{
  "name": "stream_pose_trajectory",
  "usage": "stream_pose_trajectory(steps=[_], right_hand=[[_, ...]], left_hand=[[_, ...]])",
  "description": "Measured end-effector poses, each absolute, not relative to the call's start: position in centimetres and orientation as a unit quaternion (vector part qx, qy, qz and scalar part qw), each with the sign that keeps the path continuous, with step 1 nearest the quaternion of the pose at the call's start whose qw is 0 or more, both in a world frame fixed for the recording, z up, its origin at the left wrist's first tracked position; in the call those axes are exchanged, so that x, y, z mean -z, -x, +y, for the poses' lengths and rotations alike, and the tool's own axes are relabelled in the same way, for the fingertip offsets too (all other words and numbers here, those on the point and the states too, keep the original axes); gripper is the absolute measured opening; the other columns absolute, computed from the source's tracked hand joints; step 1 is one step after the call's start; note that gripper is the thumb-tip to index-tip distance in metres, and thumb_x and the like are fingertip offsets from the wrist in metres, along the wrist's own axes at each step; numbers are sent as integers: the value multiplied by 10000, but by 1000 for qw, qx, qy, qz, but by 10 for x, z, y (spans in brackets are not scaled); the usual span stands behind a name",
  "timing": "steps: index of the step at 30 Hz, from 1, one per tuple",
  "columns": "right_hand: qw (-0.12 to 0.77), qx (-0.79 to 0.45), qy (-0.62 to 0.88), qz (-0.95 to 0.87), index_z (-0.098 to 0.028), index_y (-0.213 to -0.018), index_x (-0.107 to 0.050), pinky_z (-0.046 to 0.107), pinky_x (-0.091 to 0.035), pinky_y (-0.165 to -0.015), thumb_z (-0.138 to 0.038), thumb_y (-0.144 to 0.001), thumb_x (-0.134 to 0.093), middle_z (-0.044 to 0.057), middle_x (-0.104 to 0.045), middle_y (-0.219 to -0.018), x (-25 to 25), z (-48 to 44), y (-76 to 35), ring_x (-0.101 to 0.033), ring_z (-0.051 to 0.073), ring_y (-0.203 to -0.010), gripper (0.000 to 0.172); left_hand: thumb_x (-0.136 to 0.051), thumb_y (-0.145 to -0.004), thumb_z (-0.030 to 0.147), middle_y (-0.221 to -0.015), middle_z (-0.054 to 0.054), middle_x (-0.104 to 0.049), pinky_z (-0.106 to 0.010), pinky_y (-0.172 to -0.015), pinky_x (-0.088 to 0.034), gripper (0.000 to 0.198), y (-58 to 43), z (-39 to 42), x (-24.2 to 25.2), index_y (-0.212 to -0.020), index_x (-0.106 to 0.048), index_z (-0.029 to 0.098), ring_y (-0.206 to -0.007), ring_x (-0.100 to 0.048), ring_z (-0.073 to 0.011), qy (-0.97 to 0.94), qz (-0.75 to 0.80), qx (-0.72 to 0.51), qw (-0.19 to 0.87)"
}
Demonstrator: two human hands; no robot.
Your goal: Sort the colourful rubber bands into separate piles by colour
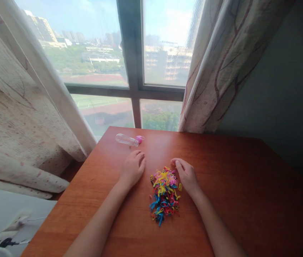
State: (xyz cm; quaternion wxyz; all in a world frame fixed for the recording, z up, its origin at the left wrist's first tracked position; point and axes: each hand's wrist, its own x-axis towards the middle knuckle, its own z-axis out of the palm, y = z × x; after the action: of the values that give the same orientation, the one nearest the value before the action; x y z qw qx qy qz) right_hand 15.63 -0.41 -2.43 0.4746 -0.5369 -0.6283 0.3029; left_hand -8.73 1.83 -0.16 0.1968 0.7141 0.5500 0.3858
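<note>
A loose pile of small coloured rubber bands [164,194], in yellow, pink, blue, red and black, lies on the wooden table between my hands. My left hand [132,167] rests palm down on the tabletop, left of the pile, with its fingers loosely spread and nothing visible in it. Just beyond its fingertips, a clear bulb-shaped bottle [126,139] lies on its side, and a pink cap [139,139] is at its neck end. At the pile's upper right, my right hand [186,174] has thumb and forefinger pinched together. Whatever may be between those fingertips is too small to make out.
The brown wooden table [237,185] reaches to a window with a dark frame [137,71]. Patterned curtains hang on the left [20,100] and on the right [218,64]. Low at the left are wall sockets with a black plug [5,242].
</note>
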Motion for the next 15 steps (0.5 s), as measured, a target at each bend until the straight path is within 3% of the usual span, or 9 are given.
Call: stream_pose_trajectory(steps=[9,15], right_hand=[[439,-270,494,-701,-222,-1061,-708,363,-474,-941,-312,-986,-412,73,-716,-1058,13,-32,-137,-622,229,-1030,319],[432,-288,496,-696,-223,-986,-684,322,-493,-853,-254,-941,-470,57,-706,-989,10,-35,-123,-626,210,-953,221]], left_hand=[[-468,-946,240,-1149,-88,-703,-377,-985,-499,286,42,-26,-6,-1152,-663,201,-1076,-640,-215,-767,445,-354,299],[-504,-943,262,-1199,-108,-690,-374,-968,-525,301,49,-52,-10,-1210,-617,183,-1090,-654,-226,-724,439,-385,367]])
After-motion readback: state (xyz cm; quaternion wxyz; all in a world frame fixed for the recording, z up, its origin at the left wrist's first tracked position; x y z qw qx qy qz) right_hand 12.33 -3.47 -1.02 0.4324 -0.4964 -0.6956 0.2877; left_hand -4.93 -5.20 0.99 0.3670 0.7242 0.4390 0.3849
